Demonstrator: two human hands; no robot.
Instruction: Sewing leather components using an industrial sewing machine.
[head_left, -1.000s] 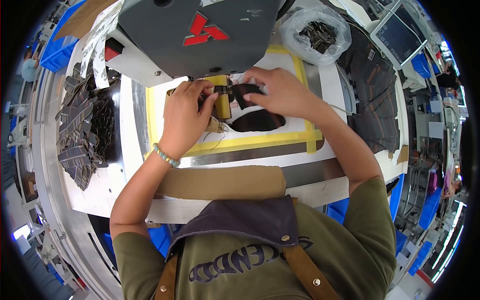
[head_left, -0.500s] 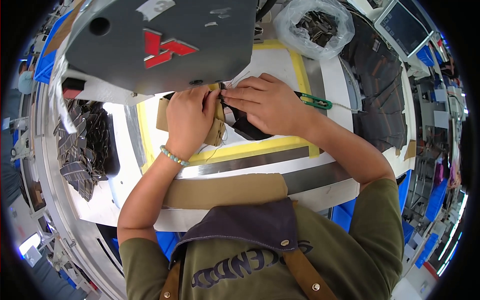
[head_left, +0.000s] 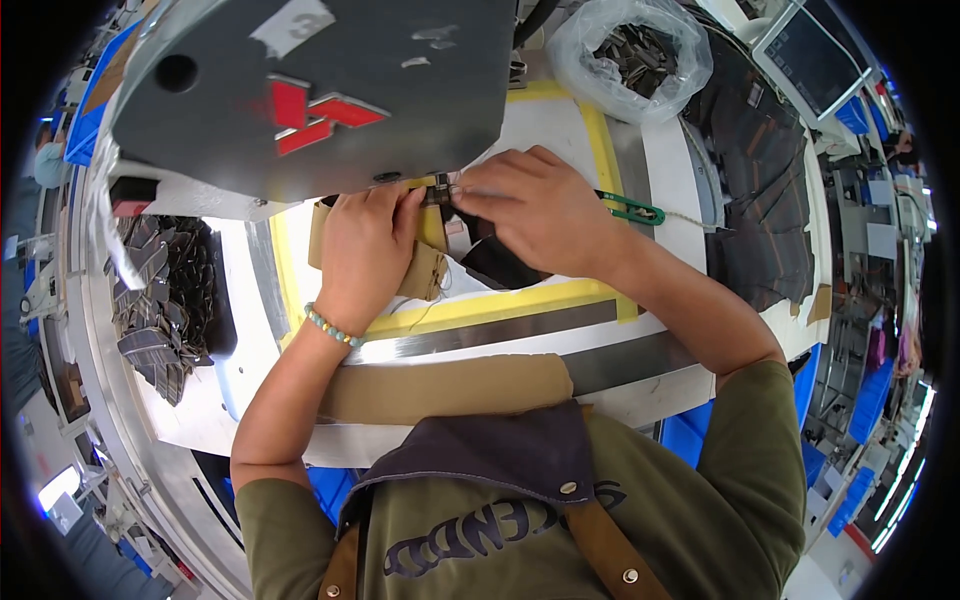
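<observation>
Under the dark sewing machine head, a small dark striped fabric piece (head_left: 437, 193) spans the gap between my hands. My left hand (head_left: 368, 245) has its fingers closed at the piece's left end, and my right hand (head_left: 545, 210) pinches the right end. Green-handled thread snips (head_left: 632, 210) stick out beyond my right hand; whether that hand touches them is hidden. Below the right fingers lies a black fabric piece (head_left: 500, 263). A tan cardboard-like block (head_left: 424, 275) with loose threads sits beside my left hand.
The grey machine head (head_left: 330, 100) overhangs the work area. Dark striped pieces are heaped (head_left: 165, 300) at left. Back right stand a clear plastic bag (head_left: 575, 60) of small dark pieces and a screen (head_left: 812, 55). Dark fabric (head_left: 755, 200) covers the right side. Yellow tape (head_left: 480, 307) borders the work surface.
My left hand has shifted slightly left and down. The small striped piece now shows more plainly between the fingertips. The machine head appears slightly further left and lower in view.
</observation>
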